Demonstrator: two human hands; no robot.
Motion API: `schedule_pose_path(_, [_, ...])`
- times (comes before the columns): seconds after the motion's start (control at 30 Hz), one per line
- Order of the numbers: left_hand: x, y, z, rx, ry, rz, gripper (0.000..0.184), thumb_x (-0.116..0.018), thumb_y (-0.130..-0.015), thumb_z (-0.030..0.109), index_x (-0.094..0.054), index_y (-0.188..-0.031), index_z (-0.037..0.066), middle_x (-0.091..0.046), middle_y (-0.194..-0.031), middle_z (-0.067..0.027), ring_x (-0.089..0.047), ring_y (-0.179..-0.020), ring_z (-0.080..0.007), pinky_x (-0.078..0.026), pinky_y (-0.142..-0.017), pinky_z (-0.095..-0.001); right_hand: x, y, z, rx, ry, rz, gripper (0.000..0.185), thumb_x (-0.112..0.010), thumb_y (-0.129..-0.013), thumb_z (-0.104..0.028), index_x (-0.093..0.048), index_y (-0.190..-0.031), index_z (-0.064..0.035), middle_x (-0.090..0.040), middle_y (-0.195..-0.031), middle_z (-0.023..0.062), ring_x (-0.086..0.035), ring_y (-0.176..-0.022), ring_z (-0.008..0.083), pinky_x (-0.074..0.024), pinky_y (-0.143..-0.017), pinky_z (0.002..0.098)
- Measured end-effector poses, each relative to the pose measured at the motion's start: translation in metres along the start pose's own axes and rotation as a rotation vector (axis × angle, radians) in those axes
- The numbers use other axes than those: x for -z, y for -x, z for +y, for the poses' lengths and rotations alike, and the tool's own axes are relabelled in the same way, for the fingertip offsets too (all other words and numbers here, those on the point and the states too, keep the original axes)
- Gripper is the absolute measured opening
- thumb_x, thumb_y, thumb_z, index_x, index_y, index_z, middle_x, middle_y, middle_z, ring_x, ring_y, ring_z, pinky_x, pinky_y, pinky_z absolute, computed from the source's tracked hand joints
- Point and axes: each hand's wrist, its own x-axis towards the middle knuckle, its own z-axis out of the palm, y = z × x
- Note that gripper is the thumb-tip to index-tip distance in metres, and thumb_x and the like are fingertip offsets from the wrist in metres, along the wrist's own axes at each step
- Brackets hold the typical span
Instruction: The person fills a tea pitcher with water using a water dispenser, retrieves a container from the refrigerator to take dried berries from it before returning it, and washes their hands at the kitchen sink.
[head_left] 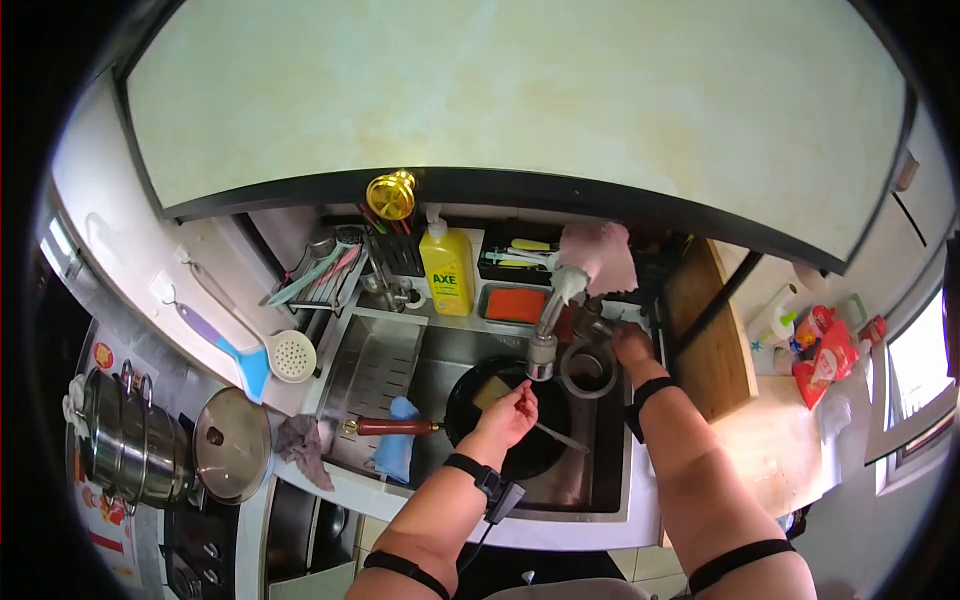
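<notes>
My left hand [512, 413] is over the sink [425, 350], just under the faucet spout [541, 360]. Its fingers are pinched together, and what they hold, if anything, cannot be made out. Below it a black frying pan [530, 462] sits in the sink, its wooden handle [395, 426] pointing left. A thin utensil handle [565, 438] and a tan flat piece [490, 392] lie over the pan. At the sink's right back, my right hand [632, 345] grips a grey metal piece with a round open end [588, 372]; its fingertips are partly hidden.
A yellow soap bottle [447, 270] and an orange sponge [515, 303] stand behind the sink. A blue cloth [396, 440] lies by the pan handle. A wooden board [708, 335] leans at the right. An overhead cabinet [520, 100] hangs above; a steamer pot [135, 440] is at left.
</notes>
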Motion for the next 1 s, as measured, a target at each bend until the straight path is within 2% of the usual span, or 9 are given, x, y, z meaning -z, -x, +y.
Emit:
schedule_pose_path(0.03, [-0.001,-0.009,0.001,0.017,0.016,-0.027,0.012,-0.044,-0.088,0.007,-0.054,-0.093,0.003,-0.050,-0.073,-0.0038,-0.049,-0.064,-0.0126,-0.043,-0.053,-0.0208,-0.019,-0.023,0.014,0.102,0.194,-0.031,0.037,-0.048,-0.079,-0.031,-0.055,-0.098,0.0003,-0.059,-0.092,0.0240,-0.057,-0.088,0.0364,-0.0450,-0.079,0.0414])
schedule_pose_path(0.13, [-0.002,-0.028,-0.003,-0.040,0.058,0.002,0.012,-0.044,-0.089,0.012,-0.052,-0.091,0.003,-0.051,-0.074,-0.0046,-0.049,-0.063,-0.0125,-0.043,-0.053,-0.0213,-0.004,-0.032,-0.018,-0.097,0.090,-0.029,0.029,-0.043,-0.082,-0.024,-0.057,-0.099,-0.0049,-0.059,-0.093,0.0229,-0.058,-0.088,0.0337,-0.0455,-0.079,0.0417])
schedule_pose_path(0.2, [-0.003,-0.038,-0.006,-0.054,0.070,-0.008,0.011,-0.043,-0.089,0.011,-0.051,-0.089,0.003,-0.051,-0.074,-0.0049,-0.048,-0.061,-0.0128,-0.044,-0.054,-0.0218,-0.018,-0.053,0.009,0.370,0.502,-0.199,0.029,-0.043,-0.081,-0.023,-0.058,-0.096,-0.0030,-0.059,-0.092,0.0219,-0.058,-0.087,0.0334,-0.0457,-0.076,0.0429])
schedule_pose_path(0.23, [-0.005,-0.040,-0.008,-0.070,0.056,0.014,0.011,-0.043,-0.089,0.010,-0.051,-0.090,0.003,-0.052,-0.075,-0.0052,-0.049,-0.062,-0.0131,-0.044,-0.055,-0.0222,-0.034,-0.065,0.023,0.225,0.274,-0.201,0.029,-0.049,-0.077,-0.026,-0.060,-0.089,-0.0021,-0.060,-0.090,0.0199,-0.058,-0.084,0.0333,-0.0465,-0.074,0.0419])
schedule_pose_path(0.43, [0.001,-0.057,-0.007,-0.136,0.049,-0.003,0.011,-0.043,-0.087,0.007,-0.051,-0.092,0.002,-0.056,-0.082,-0.0071,-0.055,-0.068,-0.0147,-0.048,-0.060,-0.0251,-0.041,-0.067,0.036,0.474,0.582,-0.094,0.026,-0.061,-0.066,-0.027,-0.061,-0.083,-0.0073,-0.061,-0.083,0.0141,-0.059,-0.078,0.0302,-0.0479,-0.069,0.0390])
schedule_pose_path(0.57, [0.002,-0.056,-0.009,-0.117,0.093,-0.029,0.012,-0.041,-0.087,0.004,-0.050,-0.092,-0.001,-0.055,-0.079,-0.0078,-0.054,-0.065,-0.0152,-0.049,-0.057,-0.0235,-0.061,-0.074,0.057,0.375,0.430,-0.047,0.031,-0.066,-0.061,-0.028,-0.061,-0.085,-0.0085,-0.061,-0.081,0.0134,-0.059,-0.078,0.0296,-0.0479,-0.069,0.0392])
schedule_pose_path(0.67, [0.003,-0.051,-0.007,-0.053,0.127,-0.044,0.013,-0.039,-0.087,0.003,-0.050,-0.092,-0.001,-0.052,-0.075,-0.0066,-0.050,-0.060,-0.0133,-0.046,-0.051,-0.0194,-0.055,-0.066,0.052,0.344,0.205,-0.046,0.034,-0.042,-0.082,-0.025,-0.062,-0.074,0.0008,-0.060,-0.081,0.0220,-0.056,-0.080,0.0381,-0.0440,-0.072,0.0440])
schedule_pose_path(0.83, [0.011,-0.057,-0.005,0.071,0.200,-0.113,0.014,-0.036,-0.087,0.003,-0.049,-0.089,0.001,-0.048,-0.072,-0.0039,-0.044,-0.055,-0.0101,-0.039,-0.043,-0.0147,-0.058,-0.069,0.051,0.239,0.150,-0.026,0.039,-0.040,-0.083,-0.028,-0.062,-0.073,0.0025,-0.059,-0.080,0.0236,-0.056,-0.079,0.0401,-0.0431,-0.073,0.0452])
schedule_pose_path(1.0, [-0.011,-0.053,-0.008,-0.093,0.098,0.033,0.012,-0.035,-0.087,0.005,-0.048,-0.085,0.005,-0.046,-0.070,-0.0035,-0.043,-0.055,-0.0091,-0.037,-0.042,-0.0165,-0.057,-0.070,0.053,0.250,0.142,-0.063,0.039,-0.038,-0.084,-0.028,-0.062,-0.076,0.0016,-0.059,-0.084,0.0232,-0.055,-0.082,0.0392,-0.0431,-0.074,0.0447])
